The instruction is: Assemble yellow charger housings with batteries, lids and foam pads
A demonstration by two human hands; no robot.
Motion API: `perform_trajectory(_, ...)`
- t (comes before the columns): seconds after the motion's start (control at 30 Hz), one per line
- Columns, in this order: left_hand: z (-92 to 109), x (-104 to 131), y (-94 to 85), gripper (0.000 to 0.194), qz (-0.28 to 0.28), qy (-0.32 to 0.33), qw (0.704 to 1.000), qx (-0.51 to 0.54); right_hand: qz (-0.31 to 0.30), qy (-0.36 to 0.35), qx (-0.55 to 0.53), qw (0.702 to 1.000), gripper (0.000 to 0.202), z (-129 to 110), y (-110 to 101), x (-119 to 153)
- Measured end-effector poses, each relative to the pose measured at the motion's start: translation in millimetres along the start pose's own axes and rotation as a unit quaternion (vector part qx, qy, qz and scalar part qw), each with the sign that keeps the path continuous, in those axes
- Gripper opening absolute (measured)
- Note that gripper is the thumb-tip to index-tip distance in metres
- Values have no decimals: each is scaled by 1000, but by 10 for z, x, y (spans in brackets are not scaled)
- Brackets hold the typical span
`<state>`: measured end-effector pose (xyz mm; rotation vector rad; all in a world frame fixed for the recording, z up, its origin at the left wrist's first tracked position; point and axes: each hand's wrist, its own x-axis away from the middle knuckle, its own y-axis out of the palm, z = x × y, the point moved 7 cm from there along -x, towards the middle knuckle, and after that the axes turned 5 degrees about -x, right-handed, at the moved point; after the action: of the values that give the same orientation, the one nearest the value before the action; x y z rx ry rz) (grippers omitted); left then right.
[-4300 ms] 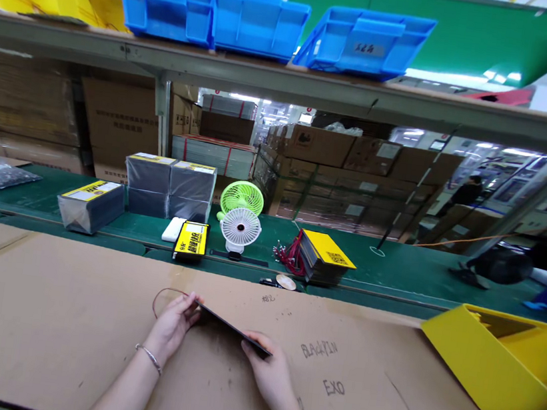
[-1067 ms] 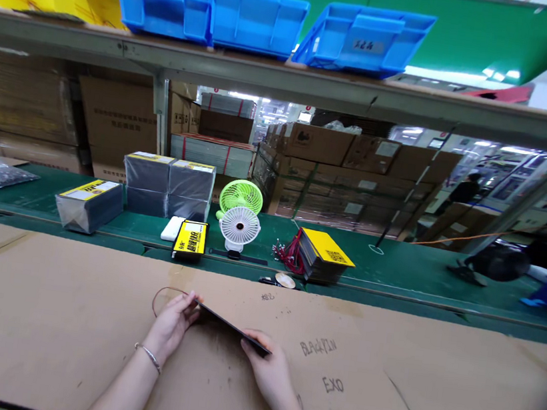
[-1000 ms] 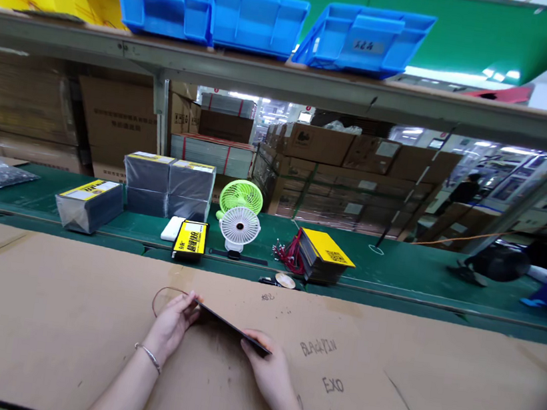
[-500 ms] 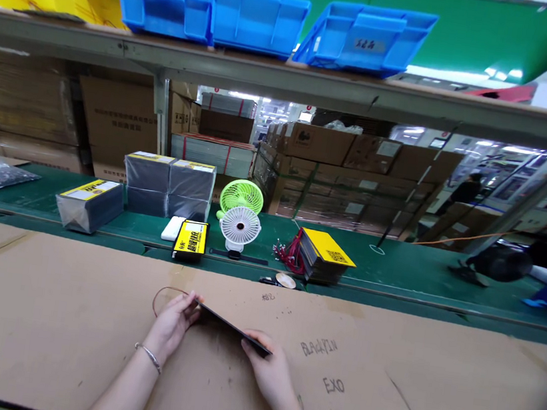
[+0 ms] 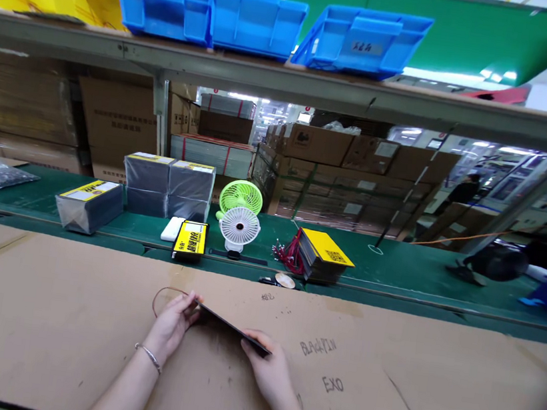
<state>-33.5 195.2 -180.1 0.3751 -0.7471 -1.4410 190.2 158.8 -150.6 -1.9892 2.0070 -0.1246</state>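
Observation:
A thin, flat black panel (image 5: 230, 327) is held above the cardboard sheet (image 5: 61, 318), tilted so that mostly its edge shows. My left hand (image 5: 175, 320) is closed on its left end, near a small orange spot. From that end a thin reddish-brown wire (image 5: 155, 297) loops out to the left. The panel's right end is pinched by my right hand (image 5: 263, 358), thumb on the near side. What the panel's far face looks like is hidden.
Beyond the cardboard, a green bench carries wrapped blocks (image 5: 89, 206), a yellow-and-black box (image 5: 190, 241), a white fan (image 5: 239, 226), a green fan (image 5: 249, 192), red wires (image 5: 287, 255) and a yellow-topped stack (image 5: 324, 255). Blue bins (image 5: 257, 24) sit on the shelf above.

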Motion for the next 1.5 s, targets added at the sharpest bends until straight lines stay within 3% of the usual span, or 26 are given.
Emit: perform_trajectory(1.5, -5, -3, -8, 13, -3, -1, 1000, -2, -10, 10, -6, 1000, 21, 15, 11, -14)
